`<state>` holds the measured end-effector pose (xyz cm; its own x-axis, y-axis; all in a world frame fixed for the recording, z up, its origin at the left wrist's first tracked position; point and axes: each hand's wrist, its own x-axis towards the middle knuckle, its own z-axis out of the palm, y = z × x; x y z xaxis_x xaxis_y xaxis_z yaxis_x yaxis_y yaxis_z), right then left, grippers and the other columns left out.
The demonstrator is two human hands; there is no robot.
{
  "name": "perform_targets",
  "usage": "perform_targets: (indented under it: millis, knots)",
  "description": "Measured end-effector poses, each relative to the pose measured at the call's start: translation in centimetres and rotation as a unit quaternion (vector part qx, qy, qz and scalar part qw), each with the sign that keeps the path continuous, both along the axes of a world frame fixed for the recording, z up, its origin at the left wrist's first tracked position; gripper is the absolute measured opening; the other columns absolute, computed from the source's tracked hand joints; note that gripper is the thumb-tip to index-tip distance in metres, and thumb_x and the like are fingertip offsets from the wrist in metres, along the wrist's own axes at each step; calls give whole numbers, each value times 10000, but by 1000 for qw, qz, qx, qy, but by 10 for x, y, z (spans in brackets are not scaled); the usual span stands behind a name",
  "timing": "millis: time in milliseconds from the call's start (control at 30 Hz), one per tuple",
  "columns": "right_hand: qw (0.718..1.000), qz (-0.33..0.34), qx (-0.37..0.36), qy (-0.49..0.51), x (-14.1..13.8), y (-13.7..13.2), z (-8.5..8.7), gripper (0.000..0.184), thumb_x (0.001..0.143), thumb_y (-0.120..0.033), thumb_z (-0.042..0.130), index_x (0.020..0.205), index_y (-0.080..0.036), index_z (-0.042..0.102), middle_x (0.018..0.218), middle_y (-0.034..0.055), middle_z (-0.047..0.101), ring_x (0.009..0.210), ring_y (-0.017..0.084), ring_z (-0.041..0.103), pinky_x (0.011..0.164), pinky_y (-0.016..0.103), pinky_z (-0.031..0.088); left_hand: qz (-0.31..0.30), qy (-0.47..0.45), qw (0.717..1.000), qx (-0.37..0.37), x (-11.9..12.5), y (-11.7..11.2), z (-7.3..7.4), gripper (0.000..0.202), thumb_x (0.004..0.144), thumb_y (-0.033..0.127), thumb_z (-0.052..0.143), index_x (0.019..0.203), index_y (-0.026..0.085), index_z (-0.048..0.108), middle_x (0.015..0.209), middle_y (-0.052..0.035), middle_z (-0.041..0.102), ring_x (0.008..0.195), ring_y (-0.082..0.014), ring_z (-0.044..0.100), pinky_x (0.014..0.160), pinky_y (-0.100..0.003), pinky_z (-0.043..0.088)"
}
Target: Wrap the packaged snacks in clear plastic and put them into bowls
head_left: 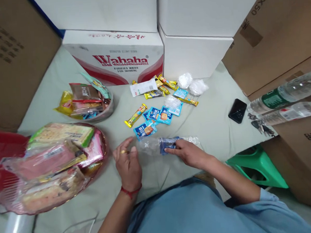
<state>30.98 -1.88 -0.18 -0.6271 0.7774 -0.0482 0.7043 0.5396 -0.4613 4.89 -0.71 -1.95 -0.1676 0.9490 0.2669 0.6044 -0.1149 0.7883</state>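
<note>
My right hand [190,152] grips a dark blue packet [162,146] near the table's front edge, its index finger lying across the packet. Clear plastic film [148,145] stretches from the packet toward my left hand [128,164]. That hand is empty, thumb and fingers apart, just short of the film's left end. Just beyond the film lie several blue snack packets [165,116] and a yellow wrapped snack bar [136,115]. Crumpled clear plastic [172,102] rests on the blue packets. Whether the dark blue packet is inside the film is hard to make out.
A pink plastic basket [105,150] and a clear bowl [110,108], both filled with snacks, stand left. A white water carton [116,59] closes off the back. Right are a black phone [237,110], keys [261,126], plastic bottles [287,90] and a green stool [259,166].
</note>
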Motion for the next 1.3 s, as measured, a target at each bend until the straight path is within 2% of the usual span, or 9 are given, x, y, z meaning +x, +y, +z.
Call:
perform_targets:
  millis: [167,267,367,533,733,900,1000,1200,1300]
  knots:
    - [999,-2,-23,26,1,4,4,385,1084,-209,419,1313,-229,727,902,51,542,785,175,430,702,267,366,11,87,994,-57,23,11,-16,512,876,549,645,1192,146,636,1487,-228,533,1543,-432,288,1245,-659,262]
    - [998,-9,-43,34,1,4,6,368,1083,-228,434,1284,-227,743,917,57,554,796,179,437,717,272,375,15,32,999,-34,35,5,-9,259,834,443,716,898,205,634,1358,-150,595,1422,-372,474,1183,-575,399]
    - [996,-23,-65,51,-2,5,7,357,1066,-203,455,1276,-235,741,925,57,573,819,185,469,752,279,405,-11,-73,997,7,45,-2,15,146,885,302,673,806,217,585,1054,-61,657,1028,-210,675,903,-353,566]
    - [977,-92,-117,154,-7,0,15,336,1077,-267,455,1316,-199,681,1092,100,665,995,222,589,897,343,496,-235,-59,969,40,70,-9,39,72,954,209,598,989,212,660,1087,-55,749,1049,-185,705,938,-321,559]
    - [985,-27,-87,149,24,-24,28,261,1040,-239,502,1149,-199,736,1126,119,707,1055,229,643,964,383,534,-295,205,926,111,83,-18,12,356,979,180,512,1292,140,675,1393,-134,696,1303,-287,627,1068,-437,485]
    - [942,-325,73,43,50,-26,11,341,974,-347,654,1270,-182,686,1225,180,658,1151,321,585,1021,510,500,-289,287,901,151,83,-20,3,390,930,88,516,1267,133,709,1429,-104,682,1312,-260,620,1070,-410,452]
    - [945,-322,55,3,58,-21,7,237,891,-304,730,1091,-178,709,1361,200,585,1256,355,521,1048,526,470,-290,297,898,148,82,-18,4,397,927,90,518,1267,141,717,1427,-96,684,1307,-252,623,1055,-408,460]
    - [949,-278,-90,116,34,9,42,136,948,-307,633,867,-212,580,747,-22,606,689,148,546,674,260,407,-295,309,888,171,81,-21,-2,432,942,83,488,1319,122,695,1441,-128,669,1338,-261,610,1078,-419,487]
    - [956,-240,-128,113,-4,35,51,140,925,-269,652,838,-204,564,711,-43,587,664,128,514,638,241,332,-293,309,892,152,84,-26,-12,434,940,75,474,1313,88,695,1394,-184,685,1393,-309,570,1120,-477,492]
